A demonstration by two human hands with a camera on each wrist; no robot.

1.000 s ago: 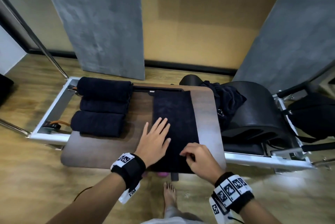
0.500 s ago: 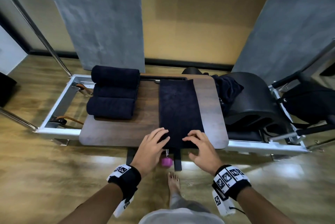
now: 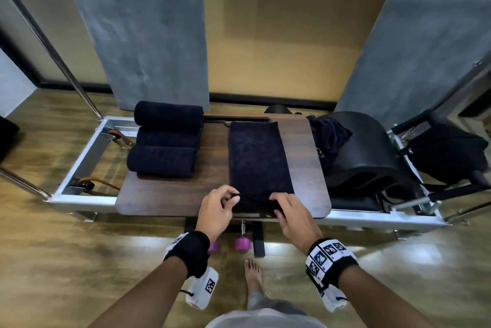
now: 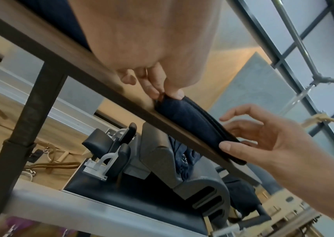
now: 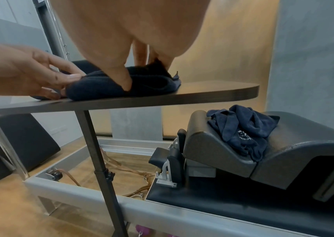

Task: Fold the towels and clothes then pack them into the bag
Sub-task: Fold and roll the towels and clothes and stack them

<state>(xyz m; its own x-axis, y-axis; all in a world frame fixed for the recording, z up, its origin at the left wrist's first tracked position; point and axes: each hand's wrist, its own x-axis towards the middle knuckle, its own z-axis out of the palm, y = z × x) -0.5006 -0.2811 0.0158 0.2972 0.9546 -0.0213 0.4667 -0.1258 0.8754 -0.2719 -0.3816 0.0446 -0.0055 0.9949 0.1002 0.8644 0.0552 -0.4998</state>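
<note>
A dark navy towel (image 3: 259, 157), folded into a long strip, lies on the wooden tabletop (image 3: 212, 168) and runs away from me. My left hand (image 3: 233, 197) pinches its near left corner between thumb and fingers (image 4: 168, 94). Gripping the near right corner is my right hand (image 3: 276, 200), thumb (image 5: 125, 81) pressed into the cloth. The near end of the towel (image 5: 146, 85) is bunched and raised a little. Three rolled navy towels (image 3: 164, 141) lie stacked at the table's left. Crumpled navy clothes (image 3: 326, 136) sit on a black padded barrel. A black bag (image 3: 446, 157) stands at the far right.
The table stands over a metal-framed exercise bed (image 3: 79, 157) with straps inside. The black arc barrel (image 3: 372, 157) is just right of the tabletop. A pink dumbbell (image 3: 240, 244) and my bare foot (image 3: 252, 272) are on the wooden floor below.
My hands slid back from the towel's middle to its near end. The left hand went from flat on the cloth to pinching, and both now grip the near edge, which is lifted.
</note>
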